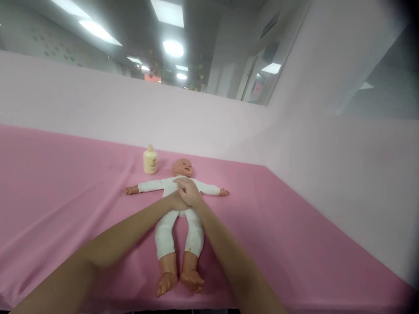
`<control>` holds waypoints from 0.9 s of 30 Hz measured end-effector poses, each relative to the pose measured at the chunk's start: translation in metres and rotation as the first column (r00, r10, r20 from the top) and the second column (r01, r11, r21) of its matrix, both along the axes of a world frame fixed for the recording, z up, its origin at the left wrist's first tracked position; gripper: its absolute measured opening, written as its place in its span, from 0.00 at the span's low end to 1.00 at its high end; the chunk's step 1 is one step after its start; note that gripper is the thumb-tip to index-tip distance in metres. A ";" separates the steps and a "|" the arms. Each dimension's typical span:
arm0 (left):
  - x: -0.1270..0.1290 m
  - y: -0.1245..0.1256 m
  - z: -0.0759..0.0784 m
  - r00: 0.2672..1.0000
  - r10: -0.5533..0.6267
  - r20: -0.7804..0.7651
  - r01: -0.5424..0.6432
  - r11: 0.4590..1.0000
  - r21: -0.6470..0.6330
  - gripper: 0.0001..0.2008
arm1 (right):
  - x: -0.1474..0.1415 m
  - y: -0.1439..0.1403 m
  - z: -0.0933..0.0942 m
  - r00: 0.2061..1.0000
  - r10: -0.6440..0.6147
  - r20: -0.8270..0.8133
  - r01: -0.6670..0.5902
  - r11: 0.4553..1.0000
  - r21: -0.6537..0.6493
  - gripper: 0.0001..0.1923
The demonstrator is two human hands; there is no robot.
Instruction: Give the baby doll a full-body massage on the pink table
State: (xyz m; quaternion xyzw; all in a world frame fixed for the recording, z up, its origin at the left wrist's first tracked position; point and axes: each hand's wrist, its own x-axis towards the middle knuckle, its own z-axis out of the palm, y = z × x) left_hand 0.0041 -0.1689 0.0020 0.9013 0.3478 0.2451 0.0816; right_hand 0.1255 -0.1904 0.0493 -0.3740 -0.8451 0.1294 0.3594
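Note:
A baby doll (164, 235) in a white suit lies on its back with its arms stretched out sideways and its feet nearest me. My left hand (178, 201) rests on the doll's belly, and its fingers are mostly hidden under the other hand. Crossing over it, my right hand (189, 190) lies on the doll's chest and belly, fingers extended toward the upper left. It grips nothing that I can see. Left of the doll's head stands a pale yellow bottle (150, 162) with dark print.
A pink cloth (275, 235) covers the table, with creases on the left. Behind it and to the right rise white walls (209, 124). A window or mirror (196, 48) above the back wall shows ceiling lights.

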 end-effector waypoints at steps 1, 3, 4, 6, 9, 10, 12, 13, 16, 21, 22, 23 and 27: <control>0.003 -0.006 -0.002 1.000 -0.014 -0.001 0.014 1.000 0.012 0.20 | -0.001 0.006 0.002 0.996 0.078 0.051 -0.074 0.995 -0.069 0.17; 0.005 -0.015 -0.002 0.999 -0.041 -0.001 0.041 0.998 0.038 0.20 | -0.003 0.019 0.001 0.980 0.174 0.093 -0.154 0.969 -0.194 0.16; 0.005 -0.018 -0.001 0.998 -0.061 -0.004 0.062 0.997 0.051 0.19 | -0.003 0.024 -0.001 0.979 0.186 0.080 -0.163 0.959 -0.230 0.16; 0.003 -0.021 0.003 0.995 -0.096 -0.020 0.097 0.993 0.072 0.15 | 0.000 0.033 -0.008 0.987 0.160 0.004 -0.154 0.956 -0.249 0.18; -0.001 -0.020 0.006 1.000 -0.015 0.022 0.013 0.997 0.074 0.16 | 0.007 0.038 -0.020 0.990 0.023 -0.137 -0.056 0.967 -0.248 0.19; -0.002 -0.019 0.007 0.994 0.069 0.083 -0.074 0.996 0.051 0.19 | 0.009 0.038 -0.023 0.986 -0.034 -0.165 -0.006 0.971 -0.239 0.20; -0.005 -0.018 0.007 0.938 0.252 0.238 -0.252 0.967 -0.034 0.24 | 0.010 0.033 -0.027 0.980 -0.116 -0.162 0.083 0.977 -0.195 0.20; -0.006 -0.017 0.007 0.897 0.325 0.299 -0.317 0.945 -0.078 0.26 | 0.009 0.030 -0.028 0.980 -0.145 -0.134 0.122 0.979 -0.166 0.21; -0.006 -0.019 0.011 0.841 0.419 0.343 -0.410 0.906 -0.102 0.25 | 0.005 0.017 -0.029 0.975 -0.221 0.035 0.223 0.966 -0.128 0.23; 0.006 -0.019 0.027 0.836 0.517 0.183 -0.525 0.851 -0.005 0.15 | -0.002 -0.002 -0.030 0.894 -0.231 0.385 0.253 0.968 -0.006 0.29; 0.010 -0.017 0.031 0.828 0.544 0.133 -0.551 0.834 0.016 0.15 | -0.002 -0.005 -0.030 0.877 -0.225 0.426 0.232 0.972 0.035 0.30; 0.014 -0.014 0.035 0.831 0.551 0.079 -0.555 0.831 0.039 0.16 | -0.002 -0.008 -0.030 0.863 -0.221 0.454 0.213 0.975 0.070 0.31; 0.023 0.002 0.048 0.918 0.380 -0.113 -0.369 0.923 0.107 0.16 | 0.000 -0.013 -0.029 0.836 -0.184 0.516 0.111 0.979 0.171 0.26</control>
